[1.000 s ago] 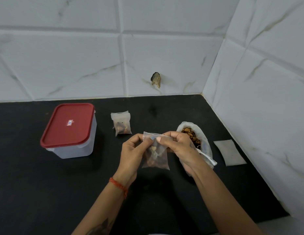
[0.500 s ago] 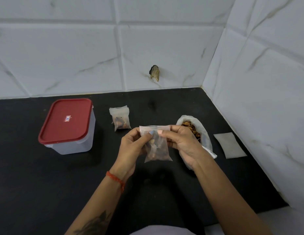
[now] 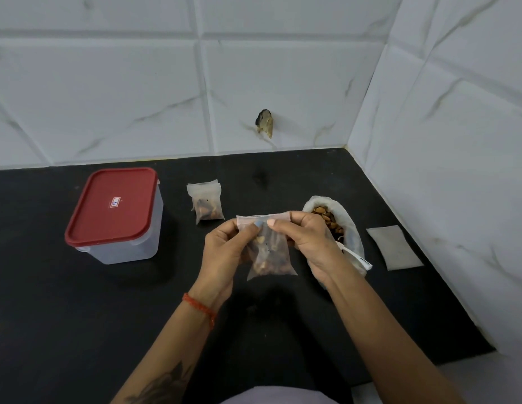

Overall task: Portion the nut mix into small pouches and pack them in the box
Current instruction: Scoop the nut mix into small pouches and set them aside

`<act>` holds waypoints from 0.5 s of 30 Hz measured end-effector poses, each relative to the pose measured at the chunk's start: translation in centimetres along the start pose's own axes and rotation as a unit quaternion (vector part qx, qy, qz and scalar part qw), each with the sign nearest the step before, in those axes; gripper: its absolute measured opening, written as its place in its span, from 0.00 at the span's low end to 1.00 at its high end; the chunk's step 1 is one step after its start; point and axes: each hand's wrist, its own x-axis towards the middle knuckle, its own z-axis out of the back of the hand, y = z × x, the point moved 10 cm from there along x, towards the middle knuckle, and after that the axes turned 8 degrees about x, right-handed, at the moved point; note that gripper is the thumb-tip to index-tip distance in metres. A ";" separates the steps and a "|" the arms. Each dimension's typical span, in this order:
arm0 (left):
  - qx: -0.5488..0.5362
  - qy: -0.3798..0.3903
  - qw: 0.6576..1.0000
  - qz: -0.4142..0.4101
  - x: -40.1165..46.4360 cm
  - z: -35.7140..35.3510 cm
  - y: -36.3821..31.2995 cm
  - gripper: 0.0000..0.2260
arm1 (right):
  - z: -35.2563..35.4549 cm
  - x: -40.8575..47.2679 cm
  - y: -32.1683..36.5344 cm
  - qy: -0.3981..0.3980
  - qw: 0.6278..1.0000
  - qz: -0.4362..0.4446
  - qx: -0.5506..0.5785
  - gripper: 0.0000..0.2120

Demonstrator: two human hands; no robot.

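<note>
Left of the held pouch (image 3: 268, 252), on the black counter (image 3: 79, 330): lidded box (image 3: 114, 214) with its red lid (image 3: 111, 207) on, so nothing packed yet as far as can be seen. Just beyond the held pouch, nearer the box: one filled pouch (image 3: 206, 202) lying on the counter, apparently finished and waiting. At the landmark itself: second pouch holding a portion of nuts, raised above the counter, top strip pinched between both hands. Left hand (image 3: 225, 258) with thumb and fingers (image 3: 255, 225) clamped on the left part of the strip; right hand (image 3: 308, 240) with its fingers (image 3: 273, 222) clamped on the strip just beside, nails almost touching. Nut load hanging below both sets of fingers, between the palms. Likely mid-seal; whether the closure is fully pressed cannot be told. Right of the held pouch, partly behind the right hand: open bag of nut mix (image 3: 332, 220), still well stocked. Farther right: flat empty pouch (image 3: 393, 247) on the counter. Judged remaining: finish the seal, fill more, open the box, pack everything.
</note>
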 end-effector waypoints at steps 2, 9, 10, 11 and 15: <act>0.002 -0.008 1.000 0.005 0.0 0.1 0.1 0.04 | -0.2 -0.1 -0.1 0.003 1.000 -0.002 0.000 0.04; 0.012 -0.020 1.000 0.003 -0.2 0.0 0.2 0.03 | -0.4 -0.4 0.2 0.033 0.999 -0.007 -0.007 0.08; 0.010 -0.017 1.000 0.004 -0.2 0.0 0.2 0.03 | -0.3 -0.3 0.2 0.027 1.000 -0.005 -0.003 0.07; 0.008 -0.013 1.000 0.005 -0.2 -0.1 0.2 0.03 | -0.3 -0.2 0.2 0.022 1.000 -0.004 0.003 0.05; 0.012 -0.006 1.000 0.001 -0.3 0.1 -0.1 0.07 | -0.3 0.0 0.1 0.014 1.000 -0.007 0.018 0.02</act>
